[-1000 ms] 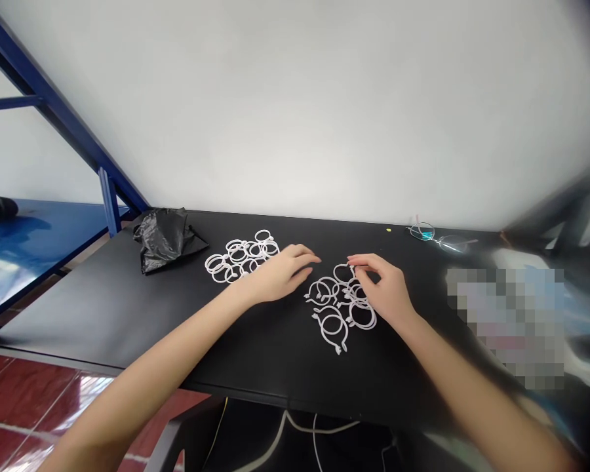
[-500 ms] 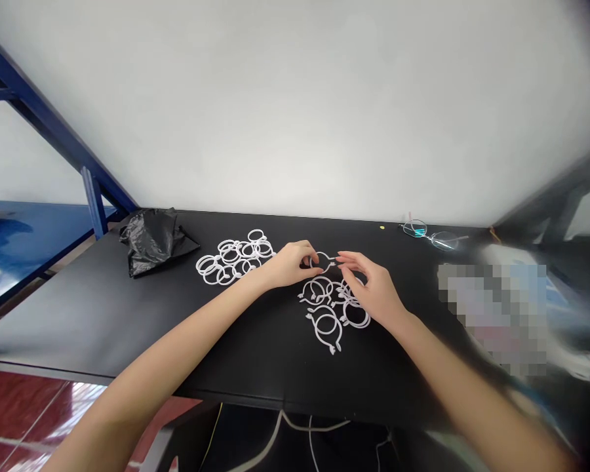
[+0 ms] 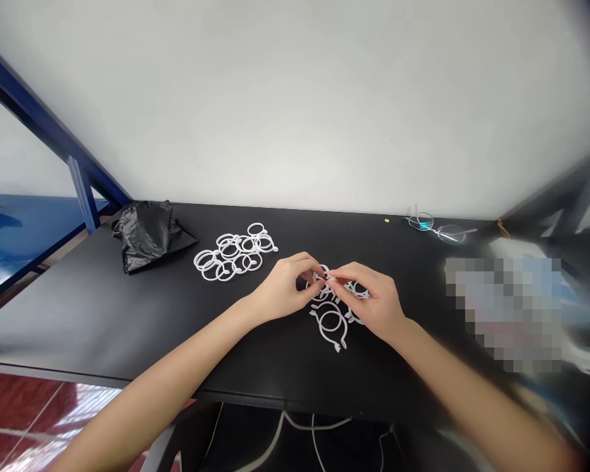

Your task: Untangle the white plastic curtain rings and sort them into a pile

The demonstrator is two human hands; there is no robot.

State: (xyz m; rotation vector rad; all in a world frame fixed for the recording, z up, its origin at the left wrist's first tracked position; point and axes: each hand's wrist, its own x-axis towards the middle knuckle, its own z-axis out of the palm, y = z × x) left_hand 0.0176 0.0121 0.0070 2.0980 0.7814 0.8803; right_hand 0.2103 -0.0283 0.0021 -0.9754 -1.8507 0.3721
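My left hand (image 3: 289,283) and my right hand (image 3: 368,295) meet over the middle of the black table. Between them is a white plastic ring (image 3: 323,269), partly hidden by my fingers. The left fingers are closed on its side, and the right thumb and finger pinch its clasp end. Beneath and beside my hands lie several open white rings (image 3: 330,321) with clasp ends, some covered by the right hand. Left of my left hand, several white rings (image 3: 233,252) lie in a loose, overlapping group, and those whose ends show look closed.
A crumpled black plastic bag (image 3: 147,236) sits at the table's back left. Eyeglasses (image 3: 437,227) lie near the wall at the right, with a blurred, pixelated package (image 3: 506,314) in front of them. Cables (image 3: 270,446) hang below the front edge of the black table (image 3: 177,314).
My hands have come closer together and slightly nearer to me. My right fingers, earlier spread by the ring's open ends, now pinch those ends.
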